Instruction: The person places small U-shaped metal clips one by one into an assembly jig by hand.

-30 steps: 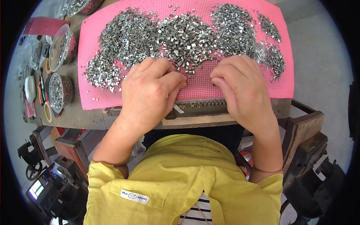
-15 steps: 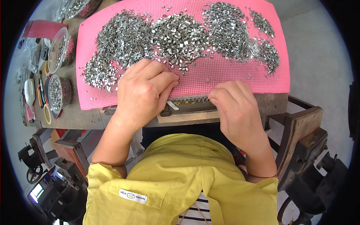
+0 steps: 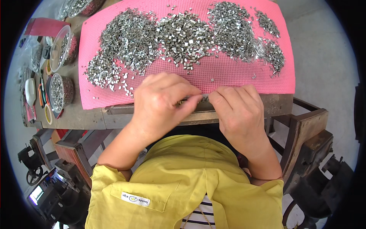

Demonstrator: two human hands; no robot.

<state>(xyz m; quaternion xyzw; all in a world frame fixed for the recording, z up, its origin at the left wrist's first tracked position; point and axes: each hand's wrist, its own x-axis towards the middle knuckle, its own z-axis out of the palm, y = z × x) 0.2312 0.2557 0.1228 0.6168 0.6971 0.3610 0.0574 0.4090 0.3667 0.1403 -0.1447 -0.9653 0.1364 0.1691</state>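
Observation:
My left hand (image 3: pixel 162 103) is closed in a pinch at the front edge of the pink mat (image 3: pixel 232 74), its thumb and forefinger tips together. Anything between them is hidden. Close on its right, my right hand (image 3: pixel 242 114) has its fingers curled down at the same edge; what they grip is out of sight. A narrow row of small metal pieces (image 3: pixel 205 98) shows in the gap between the hands, mostly covered by them. Loose silvery metal bits lie beyond in heaps: a left heap (image 3: pixel 129 38), a middle heap of blocky ones (image 3: pixel 185 34) and a right heap (image 3: pixel 232 30).
Clear plastic tubs of metal bits, one nearer (image 3: pixel 61 91) and one farther (image 3: pixel 63 49), stand left of the mat. By them lie a white bottle (image 3: pixel 30 92), a tape roll (image 3: pixel 48 113) and orange-handled pliers (image 3: pixel 40 95). Dark machinery (image 3: pixel 331 179) is at lower right.
My left hand has moved right and slightly nearer me, up to my right hand, now covering much of the row. Several bits now lie scattered below the left heap. My right hand has barely shifted.

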